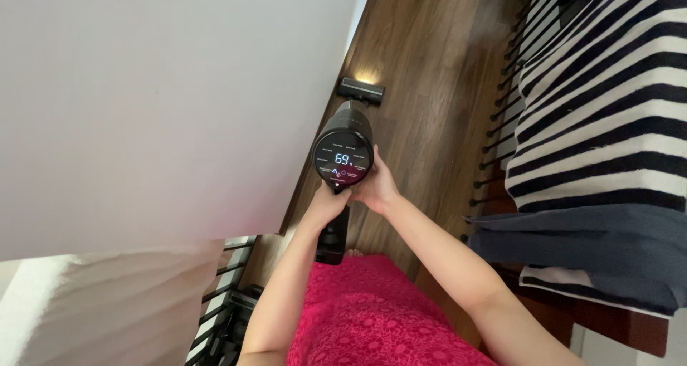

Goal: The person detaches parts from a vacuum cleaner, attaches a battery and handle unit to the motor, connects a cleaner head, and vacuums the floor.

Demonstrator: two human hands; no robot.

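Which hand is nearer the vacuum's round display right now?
Right. The right hand cups the vacuum body right beside the display; the left hand grips the handle just below it.

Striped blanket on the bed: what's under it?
Under the striped blanket lies a dark blue sheet, over the bed's wooden edge with fringe along the side. The mattress itself is covered. The bed stands on a wood floor.
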